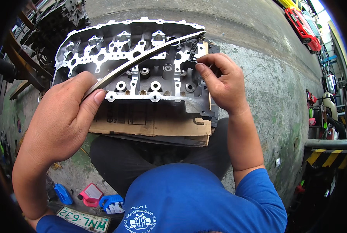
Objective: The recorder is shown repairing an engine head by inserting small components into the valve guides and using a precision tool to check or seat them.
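Note:
A silver engine cylinder head (155, 92) lies across cardboard in front of me, its valve bores and spring seats facing up. My left hand (63, 114) is closed around the near end of a long, slightly curved metal lever bar (142, 57), which slants over the cylinder head to its far right corner. From the bar's far end hangs a dark, chain-like linkage (193, 49). My right hand (222, 79) is at the right end of the cylinder head, thumb and forefinger pinched at the linkage's lower end. What exactly lies between those fingertips is partly hidden.
Under the cylinder head is a flattened cardboard sheet (162, 126) on a low support before my knees. A dark engine block (59, 19) stands far left. Plastic bottles (91, 195) and a licence plate (84, 219) lie lower left. A red car (303, 29) is far right.

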Action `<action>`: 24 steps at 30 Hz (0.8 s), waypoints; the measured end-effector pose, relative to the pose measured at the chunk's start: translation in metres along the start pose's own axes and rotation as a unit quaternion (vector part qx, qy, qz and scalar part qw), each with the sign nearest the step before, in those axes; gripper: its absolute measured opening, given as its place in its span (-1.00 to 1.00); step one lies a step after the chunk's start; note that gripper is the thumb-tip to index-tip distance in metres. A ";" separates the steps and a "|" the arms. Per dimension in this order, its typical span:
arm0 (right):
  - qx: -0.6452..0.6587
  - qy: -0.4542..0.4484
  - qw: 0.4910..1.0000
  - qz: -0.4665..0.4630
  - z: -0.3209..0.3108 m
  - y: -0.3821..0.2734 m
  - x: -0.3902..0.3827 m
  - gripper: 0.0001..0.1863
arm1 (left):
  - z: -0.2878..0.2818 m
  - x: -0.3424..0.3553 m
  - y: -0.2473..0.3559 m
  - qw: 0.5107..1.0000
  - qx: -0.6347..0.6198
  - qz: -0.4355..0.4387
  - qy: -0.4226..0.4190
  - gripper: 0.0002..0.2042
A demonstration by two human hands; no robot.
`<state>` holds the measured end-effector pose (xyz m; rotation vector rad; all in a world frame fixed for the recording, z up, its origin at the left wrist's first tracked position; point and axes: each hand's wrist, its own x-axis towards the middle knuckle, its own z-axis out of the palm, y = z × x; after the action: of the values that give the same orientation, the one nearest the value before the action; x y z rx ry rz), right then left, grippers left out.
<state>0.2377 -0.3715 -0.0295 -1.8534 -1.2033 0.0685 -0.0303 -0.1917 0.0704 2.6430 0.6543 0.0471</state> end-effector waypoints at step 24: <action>-0.078 -0.026 0.988 -0.134 0.044 0.009 0.014 -0.86 | 0.021 -0.017 -0.002 0.999 -0.041 0.032 0.015 -0.76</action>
<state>0.2307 -0.3334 -0.0566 -1.8125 -1.5216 -0.1314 -0.0434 -0.2062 0.0512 2.5888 0.5661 0.1289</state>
